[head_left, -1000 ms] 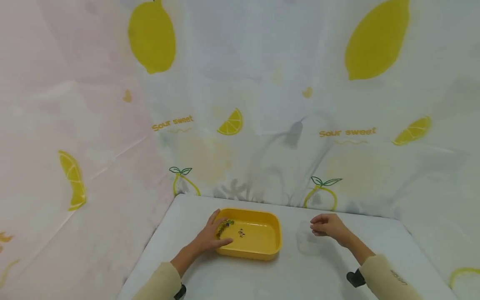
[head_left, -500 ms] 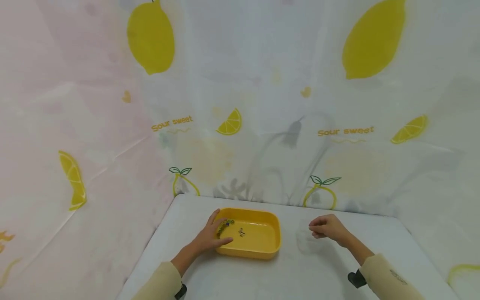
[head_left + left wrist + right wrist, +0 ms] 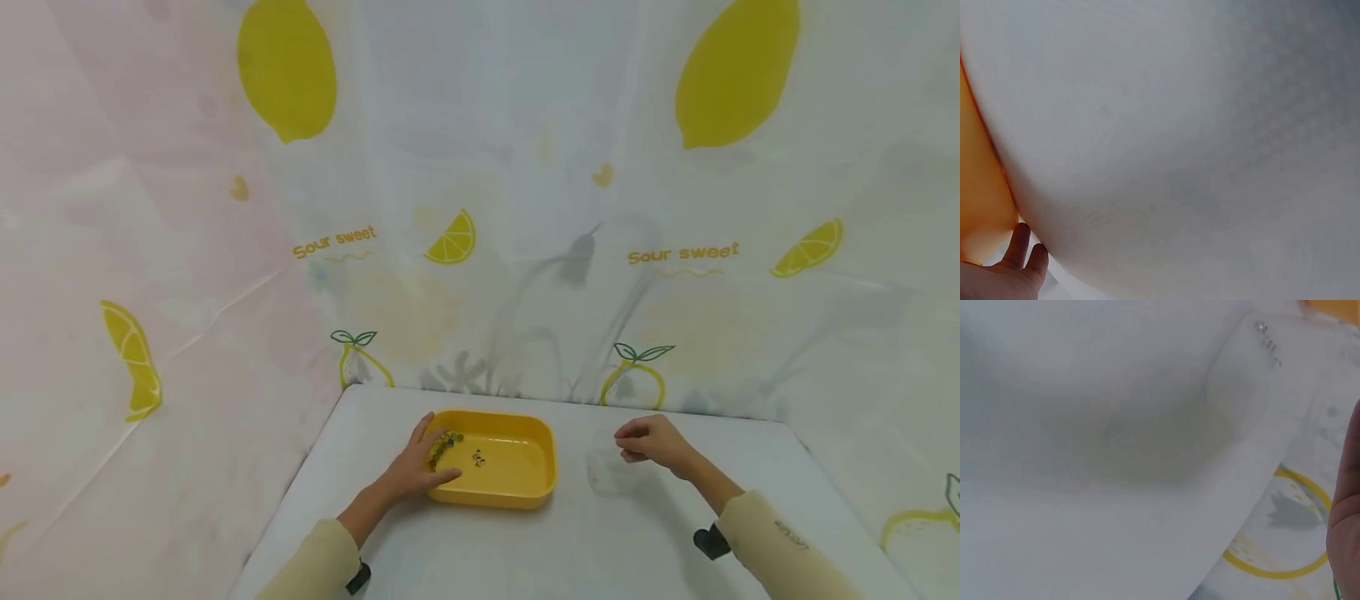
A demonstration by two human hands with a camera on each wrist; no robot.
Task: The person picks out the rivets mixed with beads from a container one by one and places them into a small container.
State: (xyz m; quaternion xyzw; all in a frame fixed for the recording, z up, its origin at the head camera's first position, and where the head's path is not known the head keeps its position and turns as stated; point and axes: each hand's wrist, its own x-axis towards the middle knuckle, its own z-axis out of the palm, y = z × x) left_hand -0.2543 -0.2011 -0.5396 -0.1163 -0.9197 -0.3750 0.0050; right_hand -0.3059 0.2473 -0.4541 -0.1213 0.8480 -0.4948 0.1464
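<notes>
A yellow tray (image 3: 495, 492) lies on the white table. Along its left end sit several round green, yellow and blue beads (image 3: 442, 450), with a small cluster of shiny pieces (image 3: 478, 457) near the middle. My left hand (image 3: 411, 468) grips the tray's left end, thumb over the front rim; two fingers show along the tray's outer wall in the left wrist view. My right hand (image 3: 658, 442) hovers over a clear shallow container (image 3: 600, 477), thumb and fingertips close together. Whether anything is between them is too small to see. Small glittering pieces (image 3: 1266, 342) lie in the container.
The white table (image 3: 540, 550) ends at a backdrop (image 3: 510, 350) with printed lemons at the far side and on the left. The clear container stands right of the tray, a short gap apart.
The whole view has shifted slightly, with tray and hands a little higher in it. Both hands keep nearly the same places relative to the tray and the clear container.
</notes>
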